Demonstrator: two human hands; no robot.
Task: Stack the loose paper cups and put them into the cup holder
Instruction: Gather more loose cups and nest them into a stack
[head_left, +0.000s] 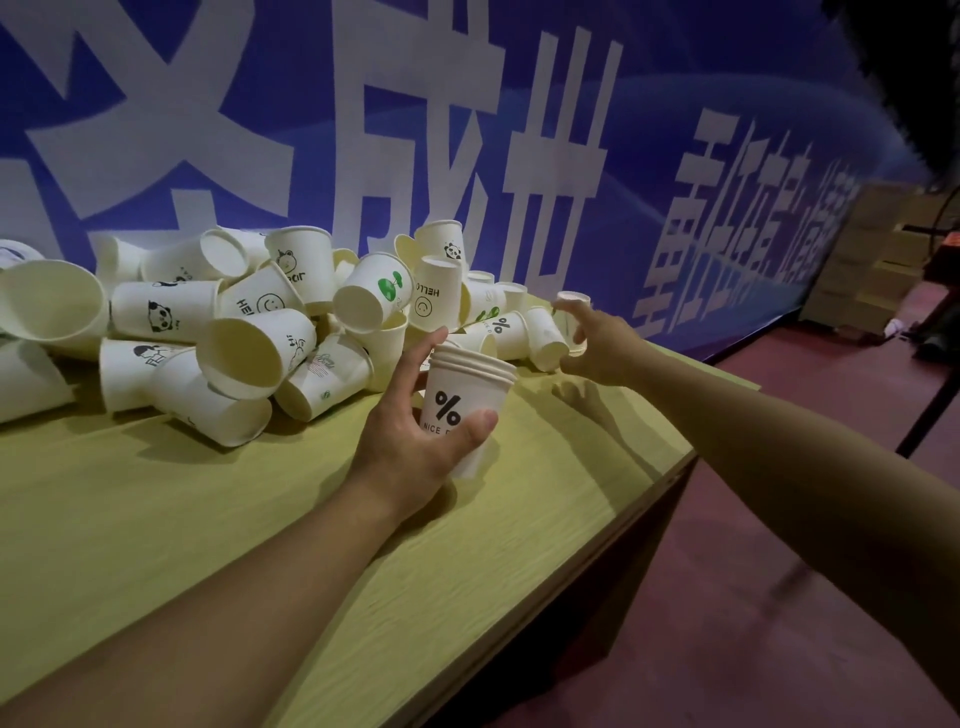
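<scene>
Over yellow table (156, 519), left fingers (431, 343) wrap stacked cups (462, 400).

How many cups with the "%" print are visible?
2. One is the outer cup of the stack that the left hand grips; one lies in the pile, behind the stack. More may be hidden in the pile.

Two bare forearms, left hand (421, 441) and right hand (602, 343): no sleeves, gloves, rings or watch visible; short, unpainted nail on the left thumb
</scene>
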